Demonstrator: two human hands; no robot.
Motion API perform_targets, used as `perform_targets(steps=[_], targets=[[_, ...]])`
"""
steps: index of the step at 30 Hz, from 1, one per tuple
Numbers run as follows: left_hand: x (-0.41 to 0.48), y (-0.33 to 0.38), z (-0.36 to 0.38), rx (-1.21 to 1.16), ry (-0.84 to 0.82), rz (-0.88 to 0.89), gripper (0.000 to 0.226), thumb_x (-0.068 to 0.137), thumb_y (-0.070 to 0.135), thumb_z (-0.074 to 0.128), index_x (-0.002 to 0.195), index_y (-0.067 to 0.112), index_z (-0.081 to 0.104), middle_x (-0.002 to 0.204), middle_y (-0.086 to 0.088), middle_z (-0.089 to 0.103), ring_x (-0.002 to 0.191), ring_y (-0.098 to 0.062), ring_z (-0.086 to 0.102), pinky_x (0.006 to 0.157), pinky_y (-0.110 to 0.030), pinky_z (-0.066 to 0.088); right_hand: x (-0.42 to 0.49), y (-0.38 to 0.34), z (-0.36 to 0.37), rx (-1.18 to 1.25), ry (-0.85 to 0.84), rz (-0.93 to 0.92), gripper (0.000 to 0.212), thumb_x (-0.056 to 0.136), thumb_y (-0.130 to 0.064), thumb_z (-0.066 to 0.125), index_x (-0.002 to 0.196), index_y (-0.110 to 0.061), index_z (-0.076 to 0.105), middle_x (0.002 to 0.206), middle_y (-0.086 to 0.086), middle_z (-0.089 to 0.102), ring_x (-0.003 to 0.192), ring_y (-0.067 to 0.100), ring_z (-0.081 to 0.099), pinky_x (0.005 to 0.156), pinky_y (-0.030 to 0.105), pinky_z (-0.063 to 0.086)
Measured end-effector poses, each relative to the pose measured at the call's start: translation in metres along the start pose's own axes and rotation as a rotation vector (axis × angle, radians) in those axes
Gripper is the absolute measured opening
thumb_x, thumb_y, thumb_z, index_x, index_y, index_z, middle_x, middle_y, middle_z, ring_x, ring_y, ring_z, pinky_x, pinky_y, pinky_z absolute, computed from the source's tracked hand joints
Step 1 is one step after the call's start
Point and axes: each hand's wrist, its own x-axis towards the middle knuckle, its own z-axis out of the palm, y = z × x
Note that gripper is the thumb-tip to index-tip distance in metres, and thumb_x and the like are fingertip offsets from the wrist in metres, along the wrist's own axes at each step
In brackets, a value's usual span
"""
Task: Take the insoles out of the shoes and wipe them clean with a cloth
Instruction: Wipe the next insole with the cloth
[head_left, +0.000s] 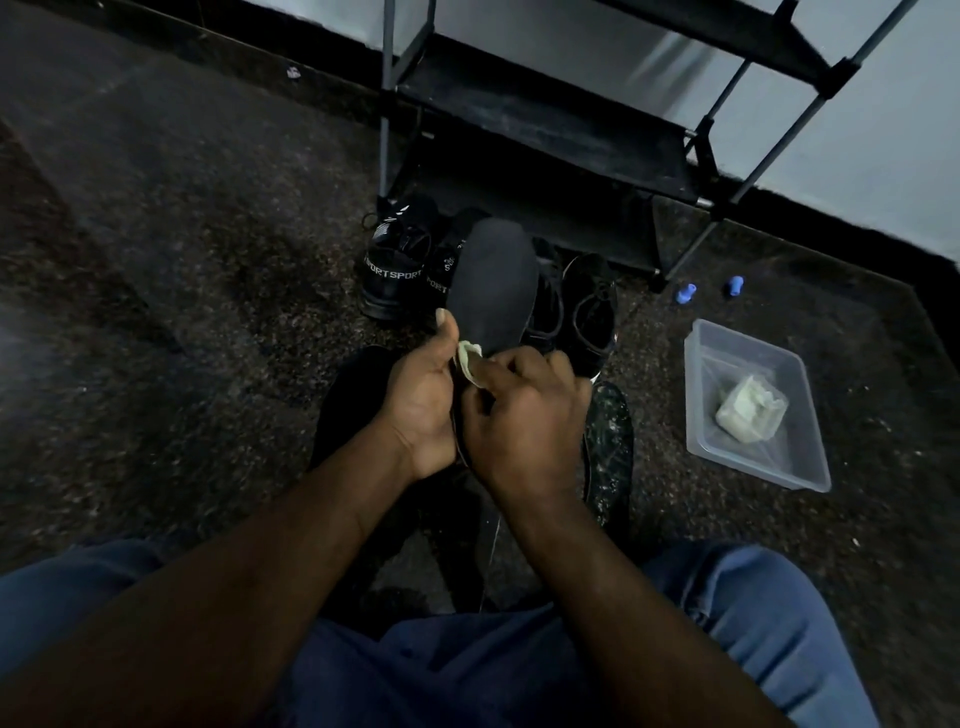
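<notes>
Insole (493, 280) axis: heel near me, toe pointing far.
Left hand (418, 405): grips my insole's heel.
Right hand (524, 415): pinches cloth (467, 364) at heel.

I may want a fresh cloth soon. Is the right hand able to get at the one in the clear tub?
Probably yes, once it lets go: the right hand pinches a pale cloth on the insole. The tub sits open-topped on that side, its spare cloth uncovered, nothing between.
</notes>
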Motion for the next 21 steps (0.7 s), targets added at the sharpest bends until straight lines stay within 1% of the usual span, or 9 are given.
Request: perform_targets(steps=[1,3,5,10,12,14,17,19,21], targets=[[-0.001,0.0,0.002,-0.009,0.013,-0.007,0.068,0.1,0.07,0.039,0.11,0.011,0.073,0.107,-0.009,0.074,0.1,-0.023,0.073,0.083,-0.036,0.058,0.002,0.005,-0.001,-0.054,0.012,-0.014,0.029,0.082,-0.033,0.056,0.098,-0.03,0.08,0.09,-0.007,0.068,0.087,0.024,0.056,0.073,0.04,0.041],[-0.002,0.002,0.006,-0.011,0.039,-0.001,0.071,0.101,0.068,0.038,0.129,0.01,0.068,0.125,-0.013,0.072,0.113,-0.029,0.07,0.09,-0.041,0.057,0.011,0.017,-0.003,-0.12,0.042,0.014,0.03,0.082,-0.033,0.056,0.101,-0.03,0.08,0.092,-0.006,0.068,0.089,0.026,0.056,0.074,0.039,0.038],[-0.002,0.003,0.008,-0.036,0.041,0.017,0.069,0.103,0.064,0.039,0.137,0.01,0.064,0.134,-0.014,0.069,0.122,-0.032,0.067,0.097,-0.045,0.056,0.02,0.028,-0.006,-0.105,0.057,0.072,0.032,0.084,-0.033,0.054,0.1,-0.026,0.08,0.092,-0.004,0.068,0.089,0.028,0.057,0.075,0.04,0.042],[0.002,0.004,0.002,-0.047,0.022,0.015,0.075,0.101,0.068,0.042,0.142,0.008,0.06,0.139,-0.016,0.065,0.129,-0.032,0.063,0.111,-0.049,0.048,0.013,0.019,-0.003,0.099,-0.004,0.113,0.038,0.083,-0.032,0.05,0.101,-0.022,0.081,0.09,0.003,0.07,0.084,0.032,0.061,0.073,0.044,0.053],[0.004,0.004,0.0,-0.044,0.026,-0.007,0.08,0.099,0.07,0.041,0.144,0.007,0.058,0.139,-0.016,0.065,0.129,-0.03,0.063,0.11,-0.046,0.05,0.005,0.01,0.003,0.198,-0.054,0.148,0.041,0.082,-0.035,0.048,0.104,-0.025,0.081,0.091,0.005,0.072,0.084,0.032,0.063,0.075,0.046,0.054],[0.005,0.004,-0.002,-0.043,0.028,-0.015,0.083,0.099,0.072,0.04,0.146,0.006,0.055,0.142,-0.018,0.062,0.132,-0.03,0.061,0.112,-0.043,0.049,-0.003,-0.001,0.007,0.306,-0.112,0.167,0.041,0.082,-0.037,0.05,0.107,-0.029,0.081,0.091,0.001,0.073,0.088,0.027,0.064,0.079,0.043,0.054],[0.004,0.005,-0.004,-0.028,0.008,-0.012,0.087,0.098,0.075,0.037,0.147,0.005,0.054,0.144,-0.021,0.059,0.137,-0.032,0.056,0.12,-0.047,0.038,-0.006,-0.016,0.007,0.473,-0.1,0.222,0.037,0.08,-0.035,0.054,0.105,-0.028,0.082,0.087,-0.005,0.072,0.088,0.019,0.065,0.081,0.04,0.054],[0.005,0.007,-0.004,-0.022,-0.01,-0.016,0.087,0.097,0.075,0.036,0.147,0.007,0.055,0.144,-0.021,0.06,0.137,-0.032,0.056,0.12,-0.047,0.038,-0.006,-0.014,0.004,0.493,-0.074,0.2,0.033,0.081,-0.031,0.058,0.105,-0.028,0.082,0.087,-0.008,0.071,0.088,0.018,0.065,0.08,0.041,0.054],[0.004,0.008,-0.001,-0.03,-0.025,-0.036,0.087,0.097,0.075,0.033,0.146,0.007,0.055,0.143,-0.02,0.061,0.136,-0.031,0.057,0.117,-0.045,0.041,-0.008,-0.006,0.0,0.346,-0.061,0.074,0.031,0.084,-0.032,0.058,0.104,-0.03,0.081,0.088,-0.01,0.069,0.09,0.021,0.063,0.079,0.044,0.051]])
